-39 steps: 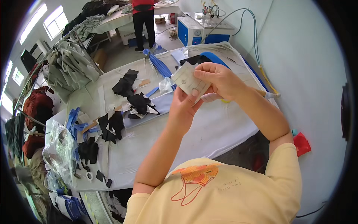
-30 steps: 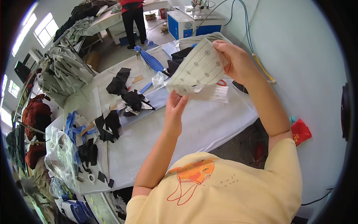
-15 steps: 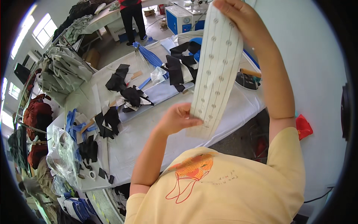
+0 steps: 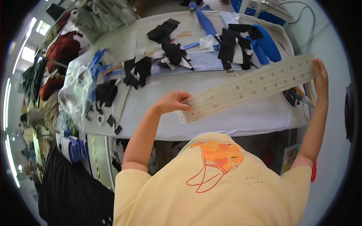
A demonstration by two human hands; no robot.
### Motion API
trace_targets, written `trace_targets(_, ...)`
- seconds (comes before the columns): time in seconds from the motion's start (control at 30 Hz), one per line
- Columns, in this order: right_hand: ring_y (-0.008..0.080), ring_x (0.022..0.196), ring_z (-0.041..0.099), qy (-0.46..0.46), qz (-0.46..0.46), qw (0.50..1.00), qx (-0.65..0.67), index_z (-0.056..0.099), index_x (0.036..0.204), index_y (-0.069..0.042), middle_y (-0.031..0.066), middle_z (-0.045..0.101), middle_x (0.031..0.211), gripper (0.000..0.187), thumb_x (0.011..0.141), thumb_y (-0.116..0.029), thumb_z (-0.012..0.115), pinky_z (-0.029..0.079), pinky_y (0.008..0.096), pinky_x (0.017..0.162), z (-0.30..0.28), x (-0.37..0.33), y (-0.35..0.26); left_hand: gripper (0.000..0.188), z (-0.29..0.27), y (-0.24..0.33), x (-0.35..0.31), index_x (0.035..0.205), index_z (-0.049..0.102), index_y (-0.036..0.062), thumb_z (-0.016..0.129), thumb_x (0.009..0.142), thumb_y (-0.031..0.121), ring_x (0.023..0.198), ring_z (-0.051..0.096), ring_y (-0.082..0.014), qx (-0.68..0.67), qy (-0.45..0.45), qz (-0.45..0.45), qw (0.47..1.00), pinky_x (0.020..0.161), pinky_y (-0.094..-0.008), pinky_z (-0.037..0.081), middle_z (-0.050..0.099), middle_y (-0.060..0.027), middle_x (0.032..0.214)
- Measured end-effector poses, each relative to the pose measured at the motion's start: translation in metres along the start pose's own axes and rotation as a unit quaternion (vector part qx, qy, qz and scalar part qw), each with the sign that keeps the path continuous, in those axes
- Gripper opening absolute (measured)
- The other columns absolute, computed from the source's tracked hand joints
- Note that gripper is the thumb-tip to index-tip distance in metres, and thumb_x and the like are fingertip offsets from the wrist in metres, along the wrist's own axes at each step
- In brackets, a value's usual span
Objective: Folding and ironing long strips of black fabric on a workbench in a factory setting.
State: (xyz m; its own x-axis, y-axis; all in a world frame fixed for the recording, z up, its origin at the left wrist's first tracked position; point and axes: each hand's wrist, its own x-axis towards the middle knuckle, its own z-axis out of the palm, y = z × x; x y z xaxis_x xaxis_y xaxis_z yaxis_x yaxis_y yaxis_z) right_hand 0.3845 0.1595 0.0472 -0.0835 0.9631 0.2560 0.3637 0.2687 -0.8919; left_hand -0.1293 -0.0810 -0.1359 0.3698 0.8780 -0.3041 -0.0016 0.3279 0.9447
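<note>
The person's left hand [image 4: 175, 103] is pinching the near end of a long, flat cream-coloured strip [image 4: 249, 86] with dark lines and small round marks, its grip closing thumb against fingers; the right hand [image 4: 321, 77] is clasping the opposite end. The strip is stretching over the white cloth-covered tabletop [image 4: 149, 118], nearer the person than the scattered black fabric pieces [image 4: 227, 47]. It is appearing light, thin and flexible, probably creasing easily; holding both ends is likely keeping it flat without kinking.
</note>
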Motion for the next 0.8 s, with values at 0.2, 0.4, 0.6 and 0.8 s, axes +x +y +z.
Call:
trace_targets(0.2,0.0047,0.081,0.051,-0.157,0.043,0.986,-0.018,0.062,0.094,-0.004,-0.0025,0.058,0.085,0.025,0.093,-0.029,0.062,0.040,0.0198,0.073,0.030,-0.013,0.069,0.037,-0.038,-0.030,-0.059,0.105,0.063,0.0012,0.078,0.074,0.012,0.083,0.060,-0.0083,-0.013,0.118,-0.089,0.989,0.076,-0.0229,0.048,0.064,0.0005,0.092)
trace_targets(0.4,0.0001,0.050,0.033,-0.206,0.160,0.965,0.007,0.062,0.089,-0.010,-0.0102,0.044,0.064,0.015,0.089,-0.025,0.068,0.022,0.0183,0.043,0.060,-0.037,0.114,0.027,-0.076,-0.056,-0.076,0.100,0.065,0.0004,0.075,0.076,0.006,0.082,0.059,-0.0076,0.079,0.229,-0.095,0.966,0.074,-0.0226,0.046,0.065,0.0009,0.090)
trace_targets(0.6,0.0175,0.092,0.065,-0.234,-0.016,0.972,-0.025,0.060,0.082,-0.006,0.0070,0.070,0.100,0.015,0.081,0.009,0.059,0.051,0.0266,0.082,0.088,-0.066,0.163,0.019,-0.075,-0.053,-0.047,0.081,0.066,0.0089,0.068,0.065,-0.002,0.084,0.058,-0.0274,0.549,0.340,0.101,0.757,0.081,-0.0381,0.046,0.061,-0.0058,0.080)
trace_targets(0.8,0.0270,0.097,0.064,-0.216,-0.206,0.920,-0.252,0.061,0.087,-0.006,0.0088,0.067,0.105,0.021,0.075,0.010,0.053,0.051,0.0327,0.083,0.121,-0.103,0.204,0.037,-0.065,-0.087,-0.033,0.112,0.065,0.0185,0.057,0.077,0.008,0.090,0.053,-0.0200,0.774,0.233,0.162,0.566,0.088,-0.0380,0.043,0.054,-0.0003,0.091)
